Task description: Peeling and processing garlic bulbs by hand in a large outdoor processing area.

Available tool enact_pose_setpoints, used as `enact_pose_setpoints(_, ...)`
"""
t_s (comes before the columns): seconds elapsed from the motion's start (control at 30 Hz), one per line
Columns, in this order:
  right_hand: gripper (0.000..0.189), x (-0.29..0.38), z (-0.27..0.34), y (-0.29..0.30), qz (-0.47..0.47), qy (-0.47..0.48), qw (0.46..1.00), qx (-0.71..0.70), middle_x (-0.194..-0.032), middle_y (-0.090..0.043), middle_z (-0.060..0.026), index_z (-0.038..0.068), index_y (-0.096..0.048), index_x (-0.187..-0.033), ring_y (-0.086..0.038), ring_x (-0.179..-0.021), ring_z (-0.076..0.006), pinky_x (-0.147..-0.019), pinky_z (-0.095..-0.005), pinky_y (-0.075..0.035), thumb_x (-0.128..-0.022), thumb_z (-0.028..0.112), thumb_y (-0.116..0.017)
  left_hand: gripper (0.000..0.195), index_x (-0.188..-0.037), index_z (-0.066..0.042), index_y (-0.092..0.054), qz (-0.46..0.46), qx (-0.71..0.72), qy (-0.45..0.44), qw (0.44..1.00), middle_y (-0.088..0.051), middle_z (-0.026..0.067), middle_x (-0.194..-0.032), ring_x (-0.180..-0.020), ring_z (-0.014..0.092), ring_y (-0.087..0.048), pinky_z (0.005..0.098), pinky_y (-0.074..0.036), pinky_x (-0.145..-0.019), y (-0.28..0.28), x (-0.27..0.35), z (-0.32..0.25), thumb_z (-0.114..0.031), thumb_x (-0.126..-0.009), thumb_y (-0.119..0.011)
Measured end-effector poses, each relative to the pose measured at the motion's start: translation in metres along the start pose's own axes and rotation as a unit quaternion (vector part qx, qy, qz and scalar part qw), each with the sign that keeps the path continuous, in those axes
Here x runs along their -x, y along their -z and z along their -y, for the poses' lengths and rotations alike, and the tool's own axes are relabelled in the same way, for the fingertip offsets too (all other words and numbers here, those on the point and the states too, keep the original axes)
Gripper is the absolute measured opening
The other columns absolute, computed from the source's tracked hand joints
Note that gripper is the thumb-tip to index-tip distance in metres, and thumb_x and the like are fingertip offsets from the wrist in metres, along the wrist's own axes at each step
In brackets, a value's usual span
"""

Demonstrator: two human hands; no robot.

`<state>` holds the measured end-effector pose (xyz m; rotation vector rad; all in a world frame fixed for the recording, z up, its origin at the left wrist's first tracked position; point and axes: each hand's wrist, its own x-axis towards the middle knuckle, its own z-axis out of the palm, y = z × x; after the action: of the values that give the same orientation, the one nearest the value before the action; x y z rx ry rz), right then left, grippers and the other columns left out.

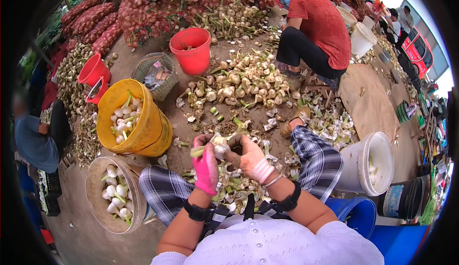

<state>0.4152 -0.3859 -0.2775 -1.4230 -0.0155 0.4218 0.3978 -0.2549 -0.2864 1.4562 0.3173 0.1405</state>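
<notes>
A garlic bulb point(220, 146) with a short green stem is between my two hands, above my lap. My left hand point(206, 168), in a pink glove with bare, soiled fingertips, is closed on the bulb and its stem. My right hand point(251, 159), in a pale orange glove with a white cuff, has its thumb and fingers at the bulb's right side. Below lie loose garlic peels point(238, 189) and cut stems. Ahead is a heap of unpeeled garlic bulbs point(244, 82). Cleaned bulbs lie in the yellow bucket point(157, 132) and in the off-white bucket point(94, 207) at my left.
A woven basket point(168, 85) and a red bucket point(190, 55) stand beyond the yellow one. A person in a red shirt point(322, 24) sits ahead; another in blue point(34, 143) sits at left. At right stand a white bucket point(353, 164) and a blue barrel point(333, 207).
</notes>
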Motion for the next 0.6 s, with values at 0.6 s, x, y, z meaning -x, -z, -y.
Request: enact_pose_setpoints(0.6,0.025,-0.014,-0.014,0.028,-0.005,-0.065,0.928,-0.368,-0.086,-0.057,-0.0059,0.004,-0.051,-0.099,-0.062,-0.085,-0.0184,-0.064,-0.0316,-0.057,-0.080,0.009,-0.067,0.035,-0.114,-0.005,-0.049,0.175,0.408,0.104,0.890,-0.057,0.0065,-0.096,-0.087,0.018,-0.058,0.0306,-0.048,-0.080,0.002,-0.023,0.022,-0.029,-0.089,-0.046)
